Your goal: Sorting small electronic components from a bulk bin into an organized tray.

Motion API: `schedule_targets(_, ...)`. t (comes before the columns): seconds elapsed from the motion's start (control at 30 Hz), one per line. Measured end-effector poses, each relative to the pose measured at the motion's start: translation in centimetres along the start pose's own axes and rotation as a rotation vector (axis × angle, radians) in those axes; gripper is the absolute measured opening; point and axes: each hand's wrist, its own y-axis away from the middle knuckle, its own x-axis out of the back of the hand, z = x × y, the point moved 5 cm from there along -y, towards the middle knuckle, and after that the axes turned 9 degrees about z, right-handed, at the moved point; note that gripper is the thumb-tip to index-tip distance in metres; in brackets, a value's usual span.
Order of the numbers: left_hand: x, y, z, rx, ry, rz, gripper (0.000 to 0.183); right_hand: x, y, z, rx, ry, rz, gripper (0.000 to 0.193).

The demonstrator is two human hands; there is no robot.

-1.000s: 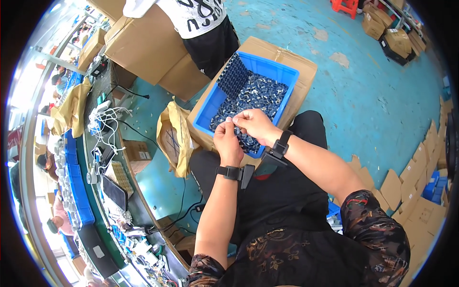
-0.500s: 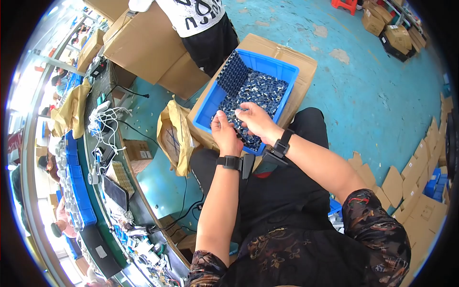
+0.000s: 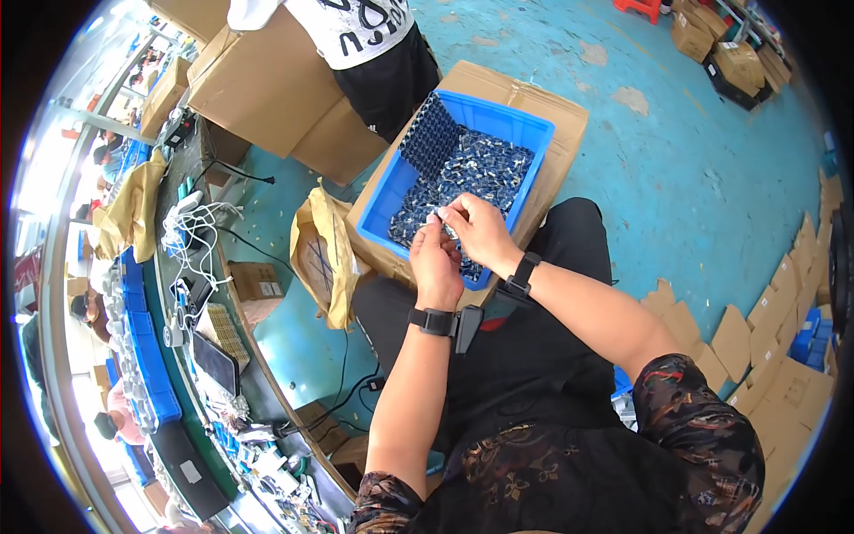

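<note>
My left hand and my right hand meet over the near end of a blue plastic bin. Their fingertips are pinched close together. Whatever sits between them is too small and too covered to make out. Many small dark blue and silvery parts fill the bin's bottom. At its far left side leans a dark sheet patterned with rows of the same kind of shapes. Each wrist wears a black strap with a small device.
The bin rests on a cardboard box before my knees. A yellowish sack stands left of it. Further left runs a workbench with cables and loose parts. Another person stands beyond, next to large cartons.
My left hand has shifted right and slightly down. Its fingertips now meet those of my right hand, which has moved slightly down and right.
</note>
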Motion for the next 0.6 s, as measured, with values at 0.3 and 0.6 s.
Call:
schedule_targets(0.3,-0.8,0.1,-1.4,0.353,0.09,-0.117,0.034,0.4,-1.0,0.8,-0.01,-0.228,-0.009,0.018)
schedule_targets(0.6,-1.8,1.7,-1.8,0.277,0.049,-0.142,0.041,0.7,-1.0,0.8,-0.013,-0.019,0.048,0.018)
